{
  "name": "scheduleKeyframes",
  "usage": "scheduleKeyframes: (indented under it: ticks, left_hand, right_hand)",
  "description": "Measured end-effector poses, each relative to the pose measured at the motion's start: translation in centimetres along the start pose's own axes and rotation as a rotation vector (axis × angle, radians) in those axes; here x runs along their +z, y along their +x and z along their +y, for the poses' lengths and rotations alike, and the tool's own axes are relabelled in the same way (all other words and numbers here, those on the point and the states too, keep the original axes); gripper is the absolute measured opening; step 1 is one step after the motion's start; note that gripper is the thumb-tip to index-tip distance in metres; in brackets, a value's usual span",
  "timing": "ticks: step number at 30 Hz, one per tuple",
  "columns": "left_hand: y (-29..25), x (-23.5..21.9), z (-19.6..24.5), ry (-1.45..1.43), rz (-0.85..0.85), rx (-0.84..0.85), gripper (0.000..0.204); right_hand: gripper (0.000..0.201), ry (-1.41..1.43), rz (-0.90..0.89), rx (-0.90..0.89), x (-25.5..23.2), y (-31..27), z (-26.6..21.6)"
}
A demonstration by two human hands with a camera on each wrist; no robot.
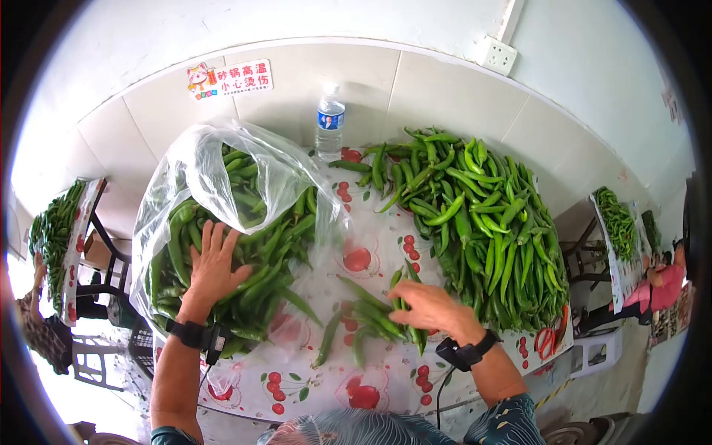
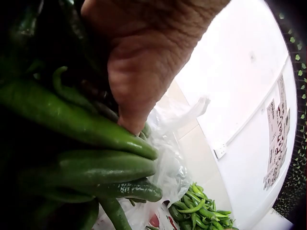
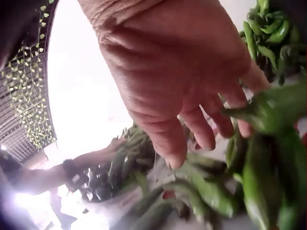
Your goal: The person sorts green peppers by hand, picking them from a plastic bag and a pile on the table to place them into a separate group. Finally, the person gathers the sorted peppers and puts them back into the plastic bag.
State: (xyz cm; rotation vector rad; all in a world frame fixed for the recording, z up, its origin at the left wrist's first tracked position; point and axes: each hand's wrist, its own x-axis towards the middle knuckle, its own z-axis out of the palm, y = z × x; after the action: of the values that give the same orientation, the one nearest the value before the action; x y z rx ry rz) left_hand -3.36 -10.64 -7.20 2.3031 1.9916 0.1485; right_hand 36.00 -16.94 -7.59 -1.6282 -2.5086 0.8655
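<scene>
A heap of green chili peppers [image 1: 259, 282] fills the clear plastic bag [image 1: 178, 163] on the left of the table. My left hand [image 1: 213, 271] rests on this heap with fingers spread; in the left wrist view the thumb [image 2: 134, 96] touches the peppers [image 2: 105, 165]. Toward the table's middle, my right hand [image 1: 426, 305] is over a small group of loose peppers [image 1: 374, 315]. In the right wrist view its fingers [image 3: 199, 127] hang down loosely, slightly apart, with peppers [image 3: 261, 177] right beside the fingertips.
A large pile of green peppers [image 1: 489, 230] lies on the table's right side, with red-handled scissors [image 1: 545, 343] by its near edge. A water bottle [image 1: 330, 126] stands at the wall. A cherry-printed cloth [image 1: 297, 386] covers the table. Other people work at tables on both sides.
</scene>
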Motion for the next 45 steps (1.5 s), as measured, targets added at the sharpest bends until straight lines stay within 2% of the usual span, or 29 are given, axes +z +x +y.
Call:
scheduleKeyframes:
  ticks: [3,5,6,8,12,15,19,23,24,30,33,34,37,38,42,45]
  left_hand:
    - [0.0,-0.3,0.3,-0.002,-0.009,-0.013,0.082]
    - [0.0,-0.4,0.4,0.004,-0.012,-0.017,0.082]
    - [0.0,-0.3,0.4,0.011,-0.01,-0.018,0.082]
    - [0.0,-0.3,0.5,0.016,-0.007,-0.024,0.082]
    - [0.0,-0.3,0.6,0.014,0.002,-0.034,0.082]
    - [0.1,-0.8,1.0,-0.002,-0.012,-0.05,0.08]
    - [0.3,-0.7,0.9,-0.013,-0.032,-0.068,0.079]
    - [0.5,-0.6,0.8,-0.013,-0.063,-0.092,0.083]
    - [0.5,-0.5,0.9,-0.009,-0.062,-0.092,0.086]
    - [0.6,-0.5,1.0,-0.021,-0.056,-0.093,0.088]
    - [0.5,-0.4,0.9,-0.007,-0.023,-0.072,0.085]
    - [0.5,-0.2,0.8,0.001,-0.003,-0.061,0.083]
    - [0.4,-0.1,0.8,0.011,0.021,-0.047,0.08]
    - [0.3,-0.1,0.8,0.013,0.027,-0.044,0.08]
    - [0.4,-0.1,0.7,0.026,0.074,-0.026,0.078]
    - [0.2,0.3,0.5,0.02,0.078,-0.029,0.078]
  right_hand:
    - [0.036,-0.005,0.259,-0.114,-3.1,2.6,1.8]
    - [0.035,0.032,0.287,-0.081,-5.4,5.5,2.3]
    - [0.038,-0.041,0.335,-0.146,-6.3,7.1,2.9]
    - [0.043,-0.031,0.382,-0.124,-7.5,10.0,3.0]
    - [0.051,-0.067,0.505,-0.116,-7.6,16.6,4.7]
    - [0.059,-0.145,0.545,-0.069,-6.9,21.4,6.7]
    - [0.062,-0.176,0.51,-0.032,-6.8,25.6,7.8]
    - [0.064,-0.201,0.403,0.097,-5.7,28.7,10.0]
    - [0.064,-0.177,0.435,0.158,-5.6,28.6,9.1]
    - [0.044,-0.19,0.436,0.174,-6.6,29.2,9.2]
    - [0.038,-0.278,0.357,0.262,-6.8,28.9,8.9]
    - [0.038,-0.311,0.311,0.289,-6.8,28.8,8.9]
    - [0.04,-0.254,0.327,0.274,-5.5,28.6,10.0]
    - [0.042,-0.319,0.262,0.248,-5.6,28.3,9.6]
    - [0.043,-0.327,0.331,0.26,-5.2,27.6,8.7]
    - [0.037,-0.245,0.269,0.3,-5.6,26.1,7.8]
